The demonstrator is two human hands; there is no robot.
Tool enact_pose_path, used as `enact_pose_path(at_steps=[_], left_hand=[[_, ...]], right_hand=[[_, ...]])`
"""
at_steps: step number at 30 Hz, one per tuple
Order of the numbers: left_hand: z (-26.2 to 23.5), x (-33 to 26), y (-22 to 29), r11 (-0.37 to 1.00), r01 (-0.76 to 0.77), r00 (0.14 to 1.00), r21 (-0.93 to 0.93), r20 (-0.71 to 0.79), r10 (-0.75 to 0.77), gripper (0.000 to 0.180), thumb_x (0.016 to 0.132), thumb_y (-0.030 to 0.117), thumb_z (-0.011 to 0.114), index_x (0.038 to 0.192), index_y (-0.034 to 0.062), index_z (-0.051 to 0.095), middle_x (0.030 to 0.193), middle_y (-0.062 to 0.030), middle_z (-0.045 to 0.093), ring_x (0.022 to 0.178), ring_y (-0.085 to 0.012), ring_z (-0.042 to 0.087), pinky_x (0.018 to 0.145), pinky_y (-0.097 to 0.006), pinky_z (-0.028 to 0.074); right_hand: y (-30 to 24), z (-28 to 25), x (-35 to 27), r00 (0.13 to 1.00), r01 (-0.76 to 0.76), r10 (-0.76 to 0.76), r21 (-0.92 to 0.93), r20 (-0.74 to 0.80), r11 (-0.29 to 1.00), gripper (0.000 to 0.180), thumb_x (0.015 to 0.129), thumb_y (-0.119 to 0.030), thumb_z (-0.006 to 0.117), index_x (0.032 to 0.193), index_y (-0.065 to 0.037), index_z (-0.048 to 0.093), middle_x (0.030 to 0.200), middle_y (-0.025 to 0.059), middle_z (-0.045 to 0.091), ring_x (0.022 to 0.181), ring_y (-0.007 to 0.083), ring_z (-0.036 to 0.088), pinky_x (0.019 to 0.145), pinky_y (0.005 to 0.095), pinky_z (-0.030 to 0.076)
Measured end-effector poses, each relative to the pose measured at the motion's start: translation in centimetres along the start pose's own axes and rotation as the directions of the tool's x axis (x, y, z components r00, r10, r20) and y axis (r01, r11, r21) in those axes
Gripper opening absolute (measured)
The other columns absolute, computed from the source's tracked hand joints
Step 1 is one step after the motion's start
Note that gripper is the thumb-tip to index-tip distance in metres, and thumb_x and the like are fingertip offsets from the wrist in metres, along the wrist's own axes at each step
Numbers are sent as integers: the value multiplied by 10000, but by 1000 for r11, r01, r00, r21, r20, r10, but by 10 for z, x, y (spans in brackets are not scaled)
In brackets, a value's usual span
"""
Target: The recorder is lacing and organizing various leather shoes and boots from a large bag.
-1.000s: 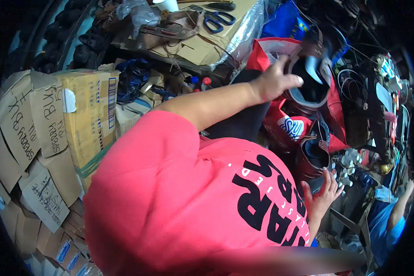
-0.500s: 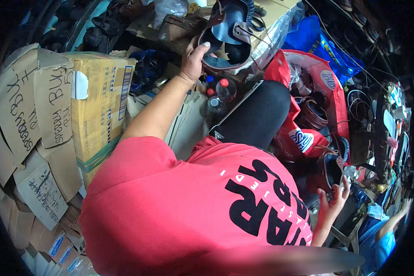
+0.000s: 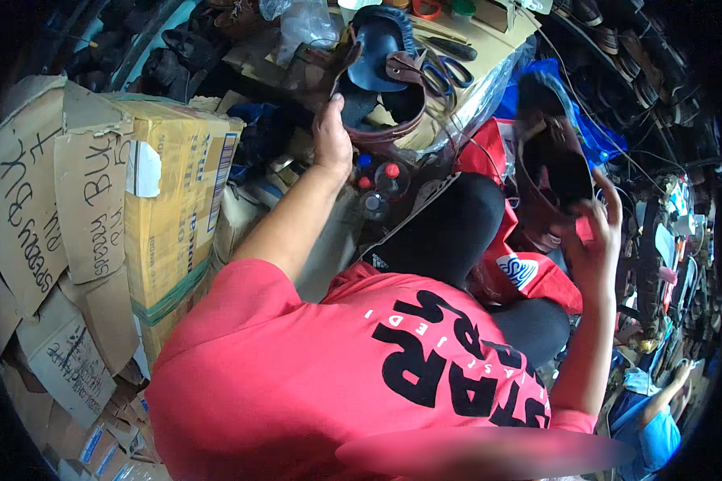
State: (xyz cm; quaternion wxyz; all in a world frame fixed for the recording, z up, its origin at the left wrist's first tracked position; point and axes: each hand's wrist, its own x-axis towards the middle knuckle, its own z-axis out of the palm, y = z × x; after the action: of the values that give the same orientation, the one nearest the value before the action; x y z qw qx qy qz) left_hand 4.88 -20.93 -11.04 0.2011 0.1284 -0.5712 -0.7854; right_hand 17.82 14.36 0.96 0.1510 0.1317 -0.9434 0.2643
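A dark brown leather shoe upper (image 3: 413,68), with a blue-black lining and padded collar, is held up in my left hand (image 3: 331,143). My left thumb presses on its near edge while the other fingers go out of sight behind it. On the right, a second dark brown shoe upper (image 3: 529,180), blurred by motion, hangs over the red bag (image 3: 489,156). My right hand (image 3: 595,236) grips it at its near right edge, fingers closed and partly smeared.
Scissors (image 3: 449,76) lie on a cardboard-topped work surface (image 3: 497,36) beyond the left hand. Small bottles (image 3: 391,180) with red and blue caps stand below it. Cardboard boxes (image 3: 180,200) are stacked at left. A person in blue (image 3: 650,429) is at far right.
My right hand has closed on the second shoe upper and raised it from beside my knee to above the red bag. The left hand's shoe upper has shifted slightly left and nearer.
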Motion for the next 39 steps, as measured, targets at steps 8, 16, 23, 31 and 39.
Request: enact_pose_path(at_steps=[8,16,23,31,39], left_hand=[[10,-19,5,996,57,994,70,88,-63,441,934,335,484,1146,-50,532,1184,-144,542,1111,-202,473,983,-318,342],[19,-28,16,976,206,946,62,243,-215,431,925,378,534,1237,85,481,1180,-44,515,1080,-156,483,948,-322,381],[13,-32,40,931,-284,916,231,352,193,511,897,163,583,1330,16,355,1308,-99,419,1210,-193,381,1046,-336,274],[34,-64,60,353,-905,402,236,742,537,499,794,98,656,1239,10,446,1311,-172,357,1225,-292,345,1046,-394,266],[81,-120,40,475,-880,214,5,897,386,424,742,179,674,1140,85,563,1200,-136,487,1143,-337,434,994,-447,326]], right_hand=[[6,73,111,985,172,-158,334,-69,927,382,607,16,775,937,-12,585,1289,153,470,999,284,606,830,345,511],[67,144,147,991,60,-97,345,90,937,501,724,-116,744,1196,-120,574,1386,230,371,1165,403,494,974,397,432],[97,86,99,991,-106,76,310,110,945,464,779,-179,721,1216,-122,575,1228,137,540,1039,255,589,861,350,494],[182,98,-46,487,-591,689,-378,537,712,534,805,-486,637,1198,-127,595,1185,136,604,1089,281,574,896,446,440],[155,29,-100,568,-446,763,894,310,-31,401,928,-355,522,1163,-35,571,1015,60,645,866,190,626,814,326,493]])
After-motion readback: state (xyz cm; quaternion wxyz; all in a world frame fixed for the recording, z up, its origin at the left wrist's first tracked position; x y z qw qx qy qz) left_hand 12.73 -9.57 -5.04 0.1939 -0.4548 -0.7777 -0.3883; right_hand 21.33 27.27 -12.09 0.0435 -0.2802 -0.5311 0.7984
